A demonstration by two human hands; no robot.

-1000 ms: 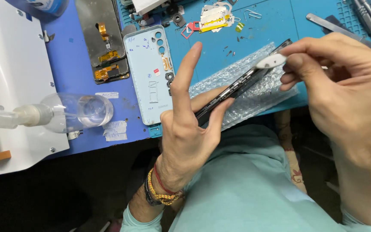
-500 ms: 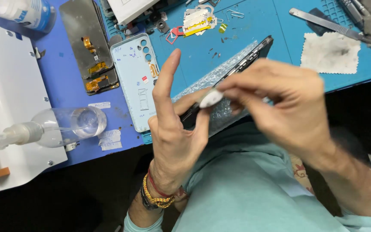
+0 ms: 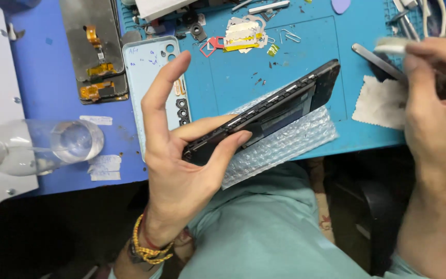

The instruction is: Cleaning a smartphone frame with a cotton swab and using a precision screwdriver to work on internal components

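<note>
My left hand (image 3: 181, 155) grips the lower end of a black phone frame (image 3: 280, 106), held tilted on edge above the blue mat, with the index finger pointing up. My right hand (image 3: 434, 108) is off at the right edge, away from the phone, fingers closed on a small white piece (image 3: 391, 46) that is blurred. Under the phone lies a sheet of bubble wrap (image 3: 290, 142) at the mat's front edge.
A pale blue phone back cover (image 3: 150, 67) lies left of my left hand, with dark screen assemblies (image 3: 91, 46) further left. A clear plastic bottle (image 3: 52, 144) lies on its side. White cloth (image 3: 378, 106), metal tweezers (image 3: 372, 59) and small parts sit on the blue mat (image 3: 264, 57).
My right hand has left the phone's edge and moved to the right with the white piece. My left hand still holds the phone frame.
</note>
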